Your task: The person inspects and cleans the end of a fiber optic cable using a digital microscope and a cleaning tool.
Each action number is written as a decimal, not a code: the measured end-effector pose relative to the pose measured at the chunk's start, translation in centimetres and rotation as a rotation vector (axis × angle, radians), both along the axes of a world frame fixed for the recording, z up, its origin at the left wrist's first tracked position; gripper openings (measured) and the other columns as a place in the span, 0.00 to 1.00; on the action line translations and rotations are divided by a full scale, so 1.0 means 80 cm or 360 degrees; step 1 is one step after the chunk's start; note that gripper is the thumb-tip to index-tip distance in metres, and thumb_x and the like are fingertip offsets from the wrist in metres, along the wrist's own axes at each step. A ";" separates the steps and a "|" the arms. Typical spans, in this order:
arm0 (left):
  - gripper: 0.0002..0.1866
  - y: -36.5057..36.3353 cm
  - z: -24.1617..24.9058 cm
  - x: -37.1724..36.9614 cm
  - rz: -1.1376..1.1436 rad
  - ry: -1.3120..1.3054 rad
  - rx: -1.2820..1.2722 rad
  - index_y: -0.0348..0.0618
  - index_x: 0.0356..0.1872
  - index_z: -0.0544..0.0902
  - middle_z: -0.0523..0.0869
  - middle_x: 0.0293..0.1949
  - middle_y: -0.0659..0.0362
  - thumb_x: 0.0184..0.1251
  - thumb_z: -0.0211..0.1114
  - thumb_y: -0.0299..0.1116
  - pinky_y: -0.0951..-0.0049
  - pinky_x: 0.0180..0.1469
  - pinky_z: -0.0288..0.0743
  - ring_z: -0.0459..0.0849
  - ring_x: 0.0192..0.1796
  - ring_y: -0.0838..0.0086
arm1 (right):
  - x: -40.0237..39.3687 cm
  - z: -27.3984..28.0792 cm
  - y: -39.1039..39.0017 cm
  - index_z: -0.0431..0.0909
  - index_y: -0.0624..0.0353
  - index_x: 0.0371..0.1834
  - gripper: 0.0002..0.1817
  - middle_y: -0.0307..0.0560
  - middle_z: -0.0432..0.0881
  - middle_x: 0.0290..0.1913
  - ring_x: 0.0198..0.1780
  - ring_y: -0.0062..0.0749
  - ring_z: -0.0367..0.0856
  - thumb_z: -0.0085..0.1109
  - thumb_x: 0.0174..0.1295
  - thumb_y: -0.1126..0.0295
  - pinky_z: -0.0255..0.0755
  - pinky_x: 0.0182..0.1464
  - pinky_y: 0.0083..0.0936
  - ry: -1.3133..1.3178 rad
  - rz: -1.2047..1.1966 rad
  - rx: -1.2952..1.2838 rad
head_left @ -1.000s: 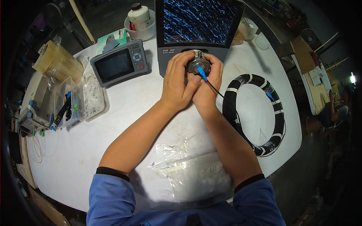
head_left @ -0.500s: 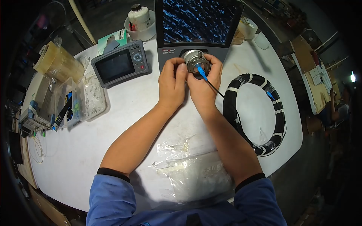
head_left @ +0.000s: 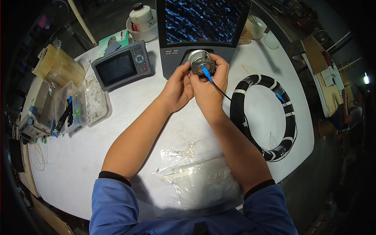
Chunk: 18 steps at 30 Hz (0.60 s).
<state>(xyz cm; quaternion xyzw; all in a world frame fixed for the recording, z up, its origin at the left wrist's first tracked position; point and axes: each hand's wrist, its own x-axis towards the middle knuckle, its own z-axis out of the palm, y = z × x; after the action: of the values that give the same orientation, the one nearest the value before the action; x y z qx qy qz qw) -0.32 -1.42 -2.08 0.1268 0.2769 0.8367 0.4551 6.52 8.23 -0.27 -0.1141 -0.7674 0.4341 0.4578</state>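
Note:
A round metal connector mount [head_left: 201, 57] protrudes from the front of a dark grey tabletop inspection scope [head_left: 169, 62]. Plugged into its face is a blue fiber connector [head_left: 207, 74], trailing a thin black cable down to the right. My right hand [head_left: 211, 91] is closed around the mount's right side and underside. From the left, my left hand [head_left: 177, 90] grips the mount's edge, thumb up along it; its other fingertips are partly hidden. The scope's screen [head_left: 201, 21] displays a blurry blue streaked texture on black.
To the right lies a taped black cable coil [head_left: 237, 105]. A grey handheld tester [head_left: 117, 69] stands left, near a clear parts box [head_left: 70, 117] and a tape roll [head_left: 58, 64]. Plastic bags [head_left: 203, 182] lie in front. Another person sits at the far right.
My left hand has turned, its fingers reaching lower under the mount and its palm showing more. The right hand keeps its hold. The whole view has shifted slightly.

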 end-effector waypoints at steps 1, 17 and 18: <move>0.25 0.000 0.000 -0.004 -0.0137 -0.0078 0.0108 0.39 0.66 0.76 0.87 0.60 0.53 0.87 0.49 0.51 0.64 0.69 0.80 0.88 0.61 0.69 | -0.001 0.000 0.000 0.70 0.62 0.62 0.33 0.56 0.73 0.63 0.64 0.51 0.78 0.74 0.51 0.79 0.76 0.66 0.41 0.0003 -0.0002 -0.0001; 0.26 0.001 0.000 0.001 -0.0006 -0.0036 0.0027 0.43 0.69 0.74 0.87 0.59 0.53 0.88 0.49 0.54 0.64 0.64 0.85 0.89 0.59 0.68 | 0.000 0.000 0.001 0.71 0.62 0.60 0.32 0.55 0.75 0.63 0.65 0.51 0.77 0.76 0.50 0.77 0.74 0.66 0.41 -0.0103 0.0001 -0.0224; 0.26 0.000 0.000 0.000 -0.0024 -0.0026 0.0024 0.43 0.69 0.74 0.86 0.60 0.53 0.88 0.49 0.54 0.63 0.64 0.85 0.89 0.59 0.68 | 0.000 0.000 0.000 0.71 0.62 0.60 0.33 0.55 0.75 0.62 0.65 0.51 0.77 0.76 0.49 0.76 0.74 0.66 0.41 -0.0116 -0.0016 -0.0230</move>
<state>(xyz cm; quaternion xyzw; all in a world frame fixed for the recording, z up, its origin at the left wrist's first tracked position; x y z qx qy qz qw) -0.35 -1.39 -2.11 0.1253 0.2659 0.8364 0.4627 6.52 8.24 -0.23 -0.1665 -0.7497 0.4815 0.4223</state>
